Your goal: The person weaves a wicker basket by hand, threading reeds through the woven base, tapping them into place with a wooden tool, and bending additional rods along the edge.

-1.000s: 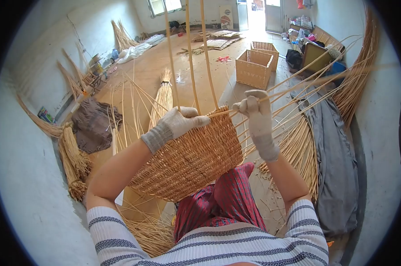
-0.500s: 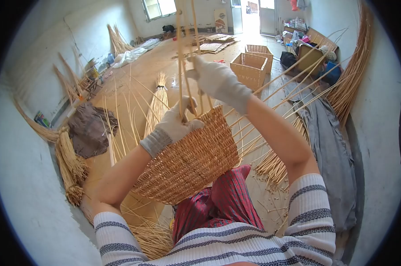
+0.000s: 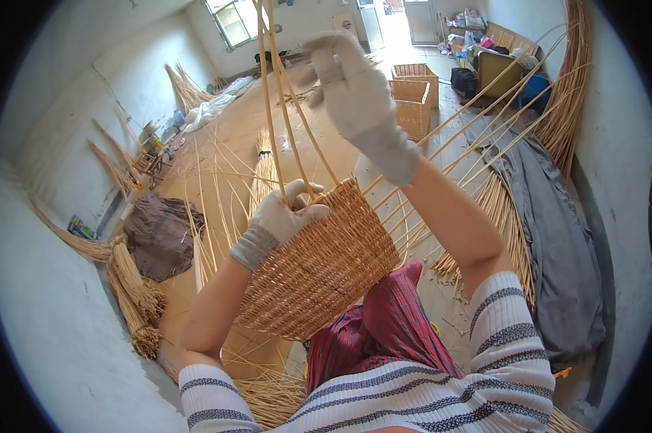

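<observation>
A half-woven wicker basket (image 3: 322,270) leans over my lap, its woven side facing me. Long upright wicker rods (image 3: 285,119) rise from its top edge, and others fan out to the right and left. My gloved left hand (image 3: 275,218) is closed on the top edge near the base of the rods, its thumb lying along the weave. Raised to the right of the rods is my gloved right hand (image 3: 358,101), smeared by motion. Its fingers are apart, and I see nothing held in it.
Two finished-looking wicker boxes (image 3: 411,108) stand ahead on the floor. Bundled rods (image 3: 134,292) lie at the left, and a tall rod bundle (image 3: 567,101) leans on the right wall. Grey cloth (image 3: 549,245) covers the floor on the right. A brown cloth (image 3: 160,234) lies left.
My right hand has come away from the upright rods, moving up and right with its fingers opening. My left hand stays on the basket's edge. The view has shifted slightly.
</observation>
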`<state>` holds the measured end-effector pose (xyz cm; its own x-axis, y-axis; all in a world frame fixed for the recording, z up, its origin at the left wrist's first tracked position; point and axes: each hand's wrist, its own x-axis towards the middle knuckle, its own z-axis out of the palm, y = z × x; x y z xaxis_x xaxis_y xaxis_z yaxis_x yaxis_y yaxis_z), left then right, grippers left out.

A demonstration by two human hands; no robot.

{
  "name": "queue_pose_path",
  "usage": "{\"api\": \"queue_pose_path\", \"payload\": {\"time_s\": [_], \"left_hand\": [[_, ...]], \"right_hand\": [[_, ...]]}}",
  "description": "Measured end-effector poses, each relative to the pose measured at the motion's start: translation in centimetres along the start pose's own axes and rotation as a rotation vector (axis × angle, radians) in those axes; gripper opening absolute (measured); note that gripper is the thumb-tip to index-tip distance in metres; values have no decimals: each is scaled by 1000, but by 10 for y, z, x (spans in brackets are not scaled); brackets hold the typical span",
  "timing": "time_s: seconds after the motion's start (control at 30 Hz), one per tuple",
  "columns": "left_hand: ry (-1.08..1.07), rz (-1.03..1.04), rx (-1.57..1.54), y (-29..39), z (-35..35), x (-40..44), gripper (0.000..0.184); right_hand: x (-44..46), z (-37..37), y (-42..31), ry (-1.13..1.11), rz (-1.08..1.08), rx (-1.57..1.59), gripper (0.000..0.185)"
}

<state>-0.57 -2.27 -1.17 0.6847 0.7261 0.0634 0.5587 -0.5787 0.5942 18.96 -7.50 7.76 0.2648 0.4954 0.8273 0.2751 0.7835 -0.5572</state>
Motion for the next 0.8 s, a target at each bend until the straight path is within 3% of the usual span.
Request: {"api": "queue_pose_path", "payload": {"time_s": [0.03,0.1,0.13,0.2,0.23,0.3,0.37,0.43,0.47,0.53,0.57,0.6,0.67,0.7,0.77,0.8], "left_hand": [[-2,0,5,-4,1,4,49],[31,254,-50,-15,4,9,53],[13,252,-45,-16,5,7,53],[-10,196,-146,-15,6,8,52],[-15,172,-119,-8,3,6,50],[-12,188,-218,-14,7,6,46],[5,229,-319,-14,8,7,43],[121,308,126,-11,2,7,31],[117,302,135,-8,3,10,31],[261,559,37,-3,9,20,23],[128,375,-132,-5,9,24,28],[122,385,-125,-9,8,28,28],[-123,119,-245,-9,4,34,32],[-106,149,-150,-9,3,34,30],[-101,156,-249,1,6,29,29],[-96,148,-357,4,9,28,28]], "right_hand": [[4,6,7,5,0,3,29],[12,27,23,-157,-634,-720,44],[7,26,19,-146,-618,-725,44],[-3,19,11,-357,221,407,55],[-4,3,28,-260,7,212,58],[-36,-37,35,-34,334,93,52],[-94,-60,93,199,350,262,41],[-119,-62,88,259,360,305,36],[-127,-60,86,330,392,356,33],[-120,-55,79,355,452,425,31],[-114,-56,74,360,486,472,29],[-115,-57,77,369,477,472,29],[-112,-57,81,251,593,252,35],[-116,-61,79,260,579,252,35],[-121,-64,58,-427,598,-580,45],[-120,-64,55,-417,609,-577,45]]}}
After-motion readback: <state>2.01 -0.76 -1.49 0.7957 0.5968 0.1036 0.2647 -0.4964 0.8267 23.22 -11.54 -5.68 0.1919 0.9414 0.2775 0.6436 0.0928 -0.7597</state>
